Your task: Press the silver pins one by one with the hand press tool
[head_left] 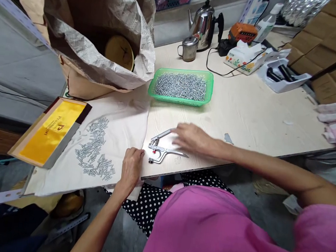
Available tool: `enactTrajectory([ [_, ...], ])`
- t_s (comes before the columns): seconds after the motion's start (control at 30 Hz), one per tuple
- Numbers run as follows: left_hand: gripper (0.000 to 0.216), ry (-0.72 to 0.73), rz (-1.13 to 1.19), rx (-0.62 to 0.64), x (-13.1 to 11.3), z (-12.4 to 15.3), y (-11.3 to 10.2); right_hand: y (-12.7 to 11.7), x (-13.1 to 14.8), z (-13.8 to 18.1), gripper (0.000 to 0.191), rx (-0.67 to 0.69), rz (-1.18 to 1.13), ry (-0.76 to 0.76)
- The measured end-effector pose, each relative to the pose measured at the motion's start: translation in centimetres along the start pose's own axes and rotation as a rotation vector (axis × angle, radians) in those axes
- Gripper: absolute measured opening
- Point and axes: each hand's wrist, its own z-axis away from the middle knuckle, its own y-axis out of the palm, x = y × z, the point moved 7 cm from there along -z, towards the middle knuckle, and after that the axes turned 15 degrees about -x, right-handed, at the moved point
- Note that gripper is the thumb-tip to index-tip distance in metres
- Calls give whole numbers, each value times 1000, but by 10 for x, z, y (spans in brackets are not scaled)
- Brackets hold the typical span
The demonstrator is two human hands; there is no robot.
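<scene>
A pair of silver snap pliers with a spring and a small red part lies on the bare wood near the table's front edge. My right hand, slightly blurred, has its fingertips closed at the end of the upper handle. Just left of the pliers' jaws, my left hand rests at the edge of a white cloth. Its fingers are curled together, and whatever they pinch is hidden. Small silver metal pieces are strewn over the cloth. More of them fill a green plastic basket behind the pliers.
A large open paper sack stands back left, above a box with yellow satin. Farther back are a steel kettle, a lidded metal cup, an orange battery with a cord, and a white tray.
</scene>
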Motion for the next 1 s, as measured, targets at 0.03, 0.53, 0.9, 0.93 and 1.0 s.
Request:
enactTrajectory([
  [0.03, 22, -67, 50, 0, 1, -2, -2, 12, 12, 19, 23, 44, -10, -2],
  [0.53, 55, -855, 627, 238, -11, 12, 38, 38, 4, 54, 17, 44, 171, 32],
  [0.9, 44, -789, 495, 345, -14, 4, 40, 41, 2, 54, 15, 47, 141, 37],
  [0.93, 43, -787, 485, 365, -15, 3, 40, 40, 2, 54, 15, 47, 135, 38],
  [1.0, 41, -781, 465, 410, -16, 2, 41, 40, 2, 54, 16, 43, 130, 40],
])
